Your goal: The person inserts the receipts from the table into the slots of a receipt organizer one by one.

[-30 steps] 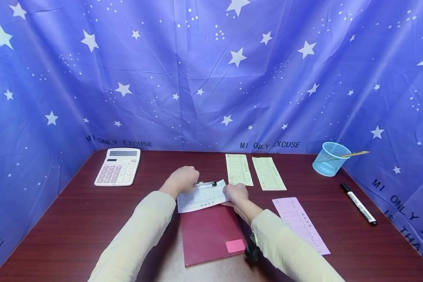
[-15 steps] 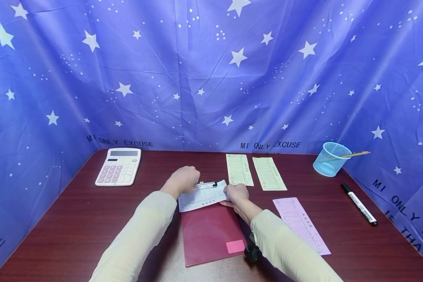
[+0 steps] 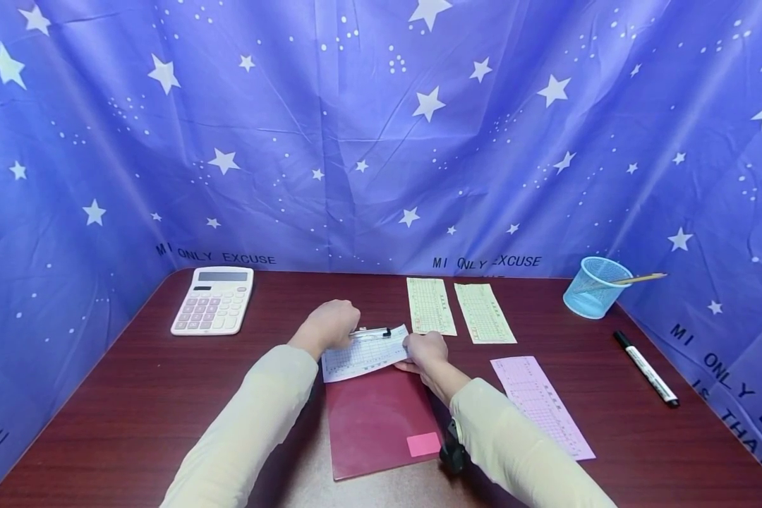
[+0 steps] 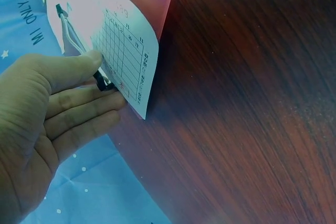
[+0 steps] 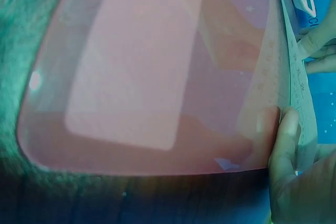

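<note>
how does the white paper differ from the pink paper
The white paper is over the far end of the red clipboard, its right end held by the right hand; the pink paper lies on the table, held by neither hand. In the head view, the white paper runs mostly crosswise, while the pink paper slants lengthwise toward the person. Both carry printed grids.

A glossy maroon clipboard (image 3: 381, 427) lies slightly askew, low in the frame's middle, a pink label (image 3: 423, 444) at its lower right. Across its upper end a white printed slip (image 3: 363, 360) slants up rightward, beside a black-tipped wire clip (image 3: 373, 332). The left hand (image 3: 331, 326) pinches the clip, the right hand (image 3: 427, 351) the slip's right end.
</note>
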A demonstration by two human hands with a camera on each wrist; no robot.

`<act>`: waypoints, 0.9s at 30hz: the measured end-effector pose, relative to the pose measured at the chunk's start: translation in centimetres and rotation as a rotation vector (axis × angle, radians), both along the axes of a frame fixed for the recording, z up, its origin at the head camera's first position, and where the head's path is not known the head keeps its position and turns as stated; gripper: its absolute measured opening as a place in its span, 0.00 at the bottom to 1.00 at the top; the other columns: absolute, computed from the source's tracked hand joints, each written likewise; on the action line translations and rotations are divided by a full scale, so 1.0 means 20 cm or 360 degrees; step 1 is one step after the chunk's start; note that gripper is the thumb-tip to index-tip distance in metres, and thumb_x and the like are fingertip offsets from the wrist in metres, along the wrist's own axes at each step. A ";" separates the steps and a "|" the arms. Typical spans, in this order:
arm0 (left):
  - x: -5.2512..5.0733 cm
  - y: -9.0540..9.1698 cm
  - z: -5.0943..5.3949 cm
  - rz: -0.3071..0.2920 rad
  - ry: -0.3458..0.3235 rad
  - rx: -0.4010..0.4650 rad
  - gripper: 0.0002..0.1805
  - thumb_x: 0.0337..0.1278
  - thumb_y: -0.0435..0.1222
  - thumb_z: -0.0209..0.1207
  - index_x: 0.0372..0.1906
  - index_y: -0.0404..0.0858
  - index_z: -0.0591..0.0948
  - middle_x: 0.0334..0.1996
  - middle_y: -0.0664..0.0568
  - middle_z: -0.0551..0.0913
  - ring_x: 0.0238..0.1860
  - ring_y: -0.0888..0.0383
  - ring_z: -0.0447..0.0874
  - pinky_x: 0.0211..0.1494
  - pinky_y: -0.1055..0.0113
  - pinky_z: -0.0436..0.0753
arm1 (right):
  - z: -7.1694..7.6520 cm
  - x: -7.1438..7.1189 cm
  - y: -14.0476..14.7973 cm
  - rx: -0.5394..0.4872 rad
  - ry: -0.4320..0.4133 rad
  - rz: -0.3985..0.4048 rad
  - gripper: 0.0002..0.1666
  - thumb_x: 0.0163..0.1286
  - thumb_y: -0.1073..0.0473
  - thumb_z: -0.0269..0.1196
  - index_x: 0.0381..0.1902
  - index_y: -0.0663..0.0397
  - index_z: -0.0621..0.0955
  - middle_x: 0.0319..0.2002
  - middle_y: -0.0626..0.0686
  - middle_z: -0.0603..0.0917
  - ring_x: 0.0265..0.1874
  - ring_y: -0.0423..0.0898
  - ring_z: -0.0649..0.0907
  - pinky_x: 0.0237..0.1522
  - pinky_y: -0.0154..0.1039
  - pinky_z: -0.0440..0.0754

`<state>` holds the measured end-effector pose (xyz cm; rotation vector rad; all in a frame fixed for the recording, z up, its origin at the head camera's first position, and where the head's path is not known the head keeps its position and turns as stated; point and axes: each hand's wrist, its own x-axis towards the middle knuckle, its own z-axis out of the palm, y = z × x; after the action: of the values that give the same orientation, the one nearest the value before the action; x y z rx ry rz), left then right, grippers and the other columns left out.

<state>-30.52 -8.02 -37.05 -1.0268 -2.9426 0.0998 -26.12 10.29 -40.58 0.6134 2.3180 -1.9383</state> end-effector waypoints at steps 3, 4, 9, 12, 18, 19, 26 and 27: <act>0.00 0.00 -0.01 -0.0009 0.0013 0.0002 0.19 0.50 0.31 0.71 0.15 0.43 0.73 0.16 0.56 0.73 0.24 0.58 0.69 0.38 0.58 0.83 | 0.00 0.00 0.00 0.0066 -0.0007 0.0001 0.20 0.60 0.72 0.54 0.50 0.81 0.71 0.34 0.65 0.77 0.10 0.40 0.81 0.22 0.34 0.86; 0.00 0.00 -0.01 -0.0014 0.0023 0.0006 0.19 0.50 0.31 0.71 0.14 0.43 0.72 0.16 0.55 0.73 0.23 0.58 0.69 0.37 0.57 0.83 | 0.00 0.00 0.00 0.0082 -0.0010 0.0003 0.20 0.60 0.72 0.54 0.49 0.80 0.71 0.34 0.65 0.78 0.10 0.40 0.81 0.22 0.34 0.85; 0.01 -0.01 -0.02 -0.0034 0.0063 0.0021 0.18 0.48 0.29 0.71 0.15 0.42 0.73 0.17 0.53 0.75 0.24 0.55 0.75 0.39 0.56 0.85 | 0.00 0.00 0.00 0.0051 -0.0006 -0.0010 0.19 0.60 0.72 0.53 0.48 0.80 0.71 0.33 0.63 0.77 0.09 0.39 0.80 0.21 0.33 0.85; 0.01 -0.01 -0.02 -0.0030 0.0064 0.0018 0.17 0.48 0.29 0.71 0.16 0.41 0.74 0.18 0.52 0.77 0.26 0.53 0.79 0.40 0.55 0.85 | 0.00 0.00 0.00 0.0005 -0.0007 -0.0016 0.20 0.60 0.72 0.53 0.49 0.81 0.70 0.32 0.63 0.77 0.09 0.40 0.80 0.22 0.33 0.85; 0.01 0.00 -0.02 -0.0020 0.0071 -0.0017 0.15 0.47 0.29 0.70 0.17 0.41 0.75 0.19 0.51 0.78 0.27 0.52 0.81 0.42 0.55 0.85 | 0.01 0.00 -0.01 -0.0014 -0.0012 0.0016 0.21 0.61 0.73 0.52 0.51 0.82 0.71 0.34 0.63 0.77 0.13 0.41 0.82 0.24 0.34 0.86; 0.01 0.00 -0.02 -0.0022 0.0075 -0.0019 0.15 0.47 0.29 0.70 0.17 0.41 0.75 0.20 0.51 0.79 0.27 0.52 0.80 0.42 0.55 0.85 | 0.01 0.01 -0.01 -0.0016 -0.0012 0.0021 0.21 0.61 0.73 0.52 0.51 0.82 0.70 0.34 0.63 0.76 0.14 0.42 0.83 0.25 0.35 0.87; 0.01 0.01 -0.02 -0.0027 0.0095 -0.0049 0.11 0.46 0.29 0.70 0.19 0.40 0.78 0.22 0.49 0.81 0.28 0.51 0.82 0.41 0.55 0.85 | 0.03 0.01 0.01 -0.0051 -0.0025 0.0091 0.23 0.64 0.72 0.53 0.55 0.83 0.68 0.38 0.64 0.76 0.26 0.48 0.86 0.29 0.37 0.88; 0.01 0.01 -0.02 -0.0026 0.0091 -0.0052 0.10 0.47 0.30 0.70 0.20 0.39 0.79 0.22 0.49 0.81 0.28 0.51 0.82 0.41 0.55 0.85 | 0.03 0.02 0.01 -0.0050 -0.0031 0.0105 0.23 0.64 0.72 0.54 0.55 0.82 0.68 0.38 0.64 0.76 0.27 0.49 0.86 0.30 0.38 0.88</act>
<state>-30.38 -7.84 -37.51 -1.0338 -2.8902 0.1745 -25.79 10.52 -39.92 0.5439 2.2618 -1.9271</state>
